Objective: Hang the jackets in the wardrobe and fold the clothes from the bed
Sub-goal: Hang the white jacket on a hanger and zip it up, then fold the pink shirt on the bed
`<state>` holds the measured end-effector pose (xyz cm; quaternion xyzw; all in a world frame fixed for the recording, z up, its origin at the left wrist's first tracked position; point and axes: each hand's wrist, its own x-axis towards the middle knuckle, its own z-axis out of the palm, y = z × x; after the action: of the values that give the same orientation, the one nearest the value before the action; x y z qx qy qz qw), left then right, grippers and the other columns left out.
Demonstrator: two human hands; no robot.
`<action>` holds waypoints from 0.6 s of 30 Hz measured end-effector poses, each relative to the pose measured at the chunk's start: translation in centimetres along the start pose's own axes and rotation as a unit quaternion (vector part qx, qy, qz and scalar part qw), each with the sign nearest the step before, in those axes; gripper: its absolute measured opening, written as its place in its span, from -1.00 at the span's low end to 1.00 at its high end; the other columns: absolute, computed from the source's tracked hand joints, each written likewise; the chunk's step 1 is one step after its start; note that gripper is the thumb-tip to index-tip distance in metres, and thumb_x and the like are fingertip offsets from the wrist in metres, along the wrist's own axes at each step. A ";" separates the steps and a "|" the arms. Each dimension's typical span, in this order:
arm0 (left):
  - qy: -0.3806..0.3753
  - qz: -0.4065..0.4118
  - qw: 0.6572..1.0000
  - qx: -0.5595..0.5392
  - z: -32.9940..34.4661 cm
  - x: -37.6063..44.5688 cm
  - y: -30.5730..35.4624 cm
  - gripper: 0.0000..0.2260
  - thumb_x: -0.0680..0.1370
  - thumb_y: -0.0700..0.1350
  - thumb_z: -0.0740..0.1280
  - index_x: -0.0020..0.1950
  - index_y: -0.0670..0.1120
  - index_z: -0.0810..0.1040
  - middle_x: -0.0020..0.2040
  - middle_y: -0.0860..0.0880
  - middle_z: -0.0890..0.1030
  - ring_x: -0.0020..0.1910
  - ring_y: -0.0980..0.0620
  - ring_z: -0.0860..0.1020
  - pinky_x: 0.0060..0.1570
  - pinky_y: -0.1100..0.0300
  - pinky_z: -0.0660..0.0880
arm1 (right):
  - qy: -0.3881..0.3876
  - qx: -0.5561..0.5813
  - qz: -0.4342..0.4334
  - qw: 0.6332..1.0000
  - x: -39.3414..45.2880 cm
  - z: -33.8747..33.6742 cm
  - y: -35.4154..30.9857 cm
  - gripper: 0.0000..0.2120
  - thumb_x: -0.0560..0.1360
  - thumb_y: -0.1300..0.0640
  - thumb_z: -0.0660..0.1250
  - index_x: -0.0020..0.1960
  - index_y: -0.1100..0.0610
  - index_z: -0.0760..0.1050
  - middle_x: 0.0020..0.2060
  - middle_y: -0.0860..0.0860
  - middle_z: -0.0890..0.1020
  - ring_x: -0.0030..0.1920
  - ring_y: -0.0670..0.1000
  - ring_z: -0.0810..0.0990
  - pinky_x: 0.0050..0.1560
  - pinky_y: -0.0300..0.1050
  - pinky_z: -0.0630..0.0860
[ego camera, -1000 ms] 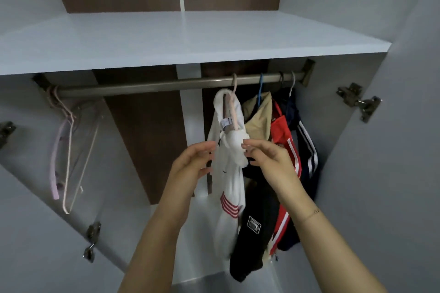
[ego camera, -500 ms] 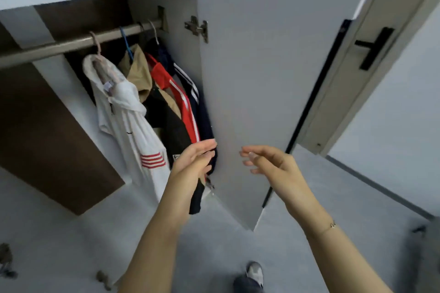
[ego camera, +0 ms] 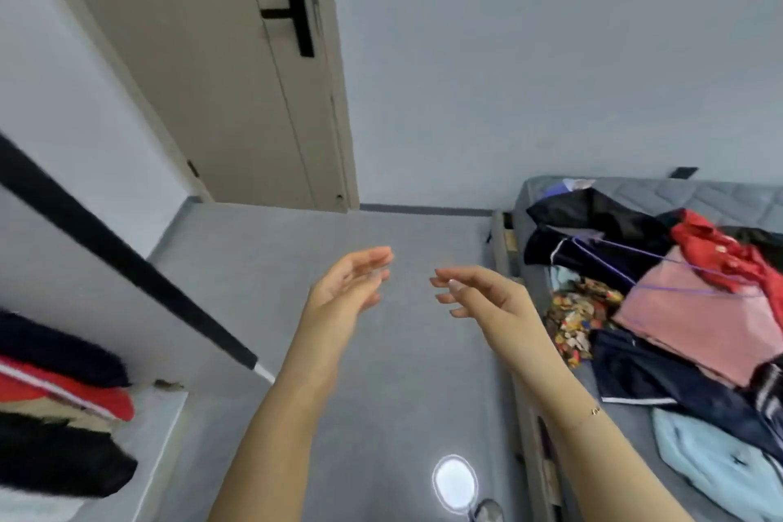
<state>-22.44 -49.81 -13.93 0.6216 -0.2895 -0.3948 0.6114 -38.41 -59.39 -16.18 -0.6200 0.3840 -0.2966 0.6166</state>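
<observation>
Hands empty: left hand (ego camera: pixel 347 288) and right hand (ego camera: pixel 478 292) loose, fingers relaxed. Next: reach bed (ego camera: pixel 635 191), take one garment off pile (ego camera: pixel 661 297), avoid dragging neighbours.

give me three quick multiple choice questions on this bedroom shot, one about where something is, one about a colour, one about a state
1. Where does the pile of mixed clothes lie?
A. on the grey quilted bed at the right
B. on the floor by the door
C. over the person's arm

2. What colour is the handle on the beige door?
A. gold
B. black
C. white

3. What state are the left hand and right hand in?
A. both grip a hanger
B. one pinches a red garment
C. both open, holding nothing

Answers:
1. A, the heap rests on the mattress at the right edge of the view.
2. B, the bar and lever show dark black against the pale panel.
3. C, the fingers are relaxed, apart and hold nothing above the grey floor.
</observation>
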 end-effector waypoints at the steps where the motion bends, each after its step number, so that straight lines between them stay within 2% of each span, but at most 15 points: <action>1: -0.024 -0.006 1.000 0.003 3.3 0.9 -0.5 -0.76 0.62 -0.27 0.22 0.12 -0.01 0.61 0.12 0.10 0.67 0.15 0.13 0.60 0.09 0.26 0.49 | 0.025 0.003 0.006 1.000 0.3 -3.3 0.6 -0.78 0.60 0.27 0.26 0.03 0.02 0.63 -0.07 -0.06 0.72 -0.05 -0.07 0.68 -0.10 -0.31 0.53; 8: -0.164 -0.046 0.985 0.024 23.8 5.7 -4.5 -0.76 0.61 -0.25 0.25 0.09 0.04 0.62 0.11 0.11 0.67 0.15 0.14 0.60 0.13 0.19 0.48 | 0.170 0.014 0.049 0.984 -0.6 -22.5 4.6 -0.80 0.59 0.31 0.25 0.11 0.18 0.62 -0.01 0.02 0.71 -0.05 -0.11 0.66 -0.10 -0.37 0.49; 12: -0.234 -0.078 0.968 0.050 32.4 7.8 -6.5 -0.78 0.60 -0.24 0.26 0.12 0.02 0.61 0.12 0.10 0.66 0.17 0.11 0.59 0.14 0.19 0.49 | 0.242 0.027 0.088 0.966 -1.2 -29.9 7.4 -0.78 0.58 0.32 0.26 0.05 0.10 0.63 -0.07 -0.04 0.72 -0.08 -0.08 0.65 -0.09 -0.28 0.52; 16: -0.299 -0.106 0.943 0.095 39.3 10.5 -8.9 -0.78 0.61 -0.23 0.25 0.15 0.00 0.60 0.14 0.08 0.65 0.16 0.13 0.58 0.15 0.20 0.49 | 0.310 0.020 0.120 0.943 -0.9 -35.1 10.3 -0.72 0.57 0.29 0.29 -0.05 -0.06 0.63 -0.12 -0.03 0.73 -0.09 0.09 0.65 -0.01 0.04 0.55; 18: -0.326 -0.119 0.931 0.114 42.4 12.3 -10.2 -0.78 0.62 -0.23 0.24 0.15 0.00 0.60 0.14 0.10 0.65 0.16 0.14 0.58 0.15 0.22 0.50 | 0.336 0.024 0.142 0.931 -0.4 -37.5 11.7 -0.73 0.58 0.28 0.29 -0.05 -0.07 0.63 -0.12 -0.06 0.73 -0.05 0.06 0.67 0.00 0.00 0.56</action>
<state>-53.14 -81.87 -23.20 0.5542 -0.4402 -0.6099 0.3565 -71.46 -78.58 -25.33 -0.4076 0.6458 -0.4062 0.5019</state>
